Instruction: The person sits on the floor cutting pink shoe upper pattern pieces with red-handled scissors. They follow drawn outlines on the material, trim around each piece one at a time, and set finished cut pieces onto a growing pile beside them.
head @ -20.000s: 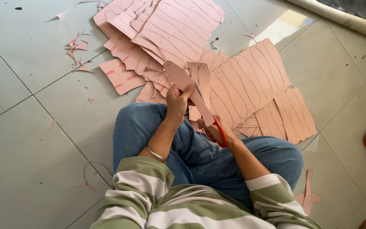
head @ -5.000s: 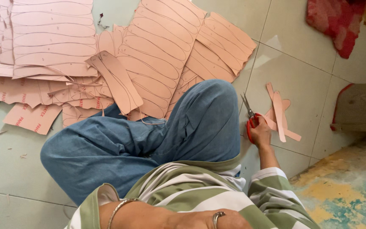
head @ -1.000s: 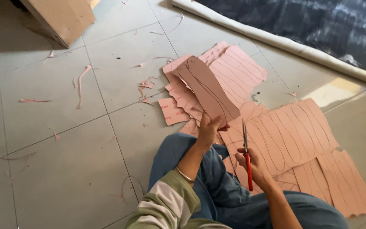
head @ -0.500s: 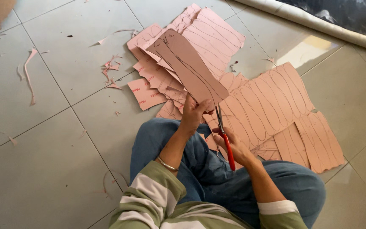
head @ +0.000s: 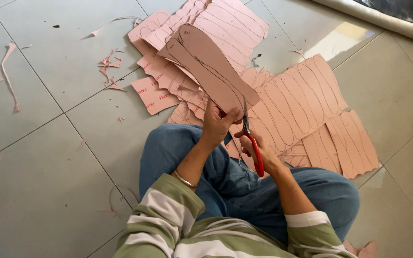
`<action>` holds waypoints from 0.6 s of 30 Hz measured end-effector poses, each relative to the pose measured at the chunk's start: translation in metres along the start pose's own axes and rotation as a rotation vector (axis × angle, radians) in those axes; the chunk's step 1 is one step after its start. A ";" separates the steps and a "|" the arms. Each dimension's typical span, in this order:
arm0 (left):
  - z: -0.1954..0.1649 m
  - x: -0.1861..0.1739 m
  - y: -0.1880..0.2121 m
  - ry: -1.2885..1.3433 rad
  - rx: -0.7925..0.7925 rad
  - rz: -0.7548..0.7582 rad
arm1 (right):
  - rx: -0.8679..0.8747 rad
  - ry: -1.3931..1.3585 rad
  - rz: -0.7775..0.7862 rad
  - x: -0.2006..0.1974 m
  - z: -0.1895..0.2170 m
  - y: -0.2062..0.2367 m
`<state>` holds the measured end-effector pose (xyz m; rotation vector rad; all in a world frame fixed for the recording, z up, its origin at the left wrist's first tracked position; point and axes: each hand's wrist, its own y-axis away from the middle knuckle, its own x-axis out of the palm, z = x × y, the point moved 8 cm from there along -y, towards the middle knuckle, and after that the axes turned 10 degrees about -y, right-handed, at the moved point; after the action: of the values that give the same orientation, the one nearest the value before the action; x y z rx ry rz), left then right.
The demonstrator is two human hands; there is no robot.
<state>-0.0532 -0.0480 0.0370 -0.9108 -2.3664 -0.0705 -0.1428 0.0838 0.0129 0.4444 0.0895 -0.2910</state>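
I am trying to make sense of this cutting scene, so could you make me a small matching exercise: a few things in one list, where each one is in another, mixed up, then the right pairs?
Things:
1. pink cut-out piece
2. scissors
3. bangle
4. thin pink scraps

Places:
A. on the left wrist
B. scattered on the grey tiles at far left
C. held up in the left hand
D. in the right hand, blades at the piece's lower edge

Pairs: 1-C, 2-D, 3-A, 4-B
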 end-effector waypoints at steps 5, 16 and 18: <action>0.005 -0.001 0.000 -0.046 -0.023 -0.038 | -0.021 -0.013 0.013 0.000 0.002 -0.001; 0.008 -0.010 -0.002 -0.147 -0.081 -0.105 | 0.003 0.081 -0.211 -0.014 0.007 0.001; 0.005 -0.009 -0.003 -0.150 -0.083 -0.090 | 0.017 0.076 -0.214 -0.015 0.007 0.002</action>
<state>-0.0521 -0.0542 0.0286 -0.8754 -2.5604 -0.1415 -0.1563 0.0859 0.0224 0.4635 0.2097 -0.4857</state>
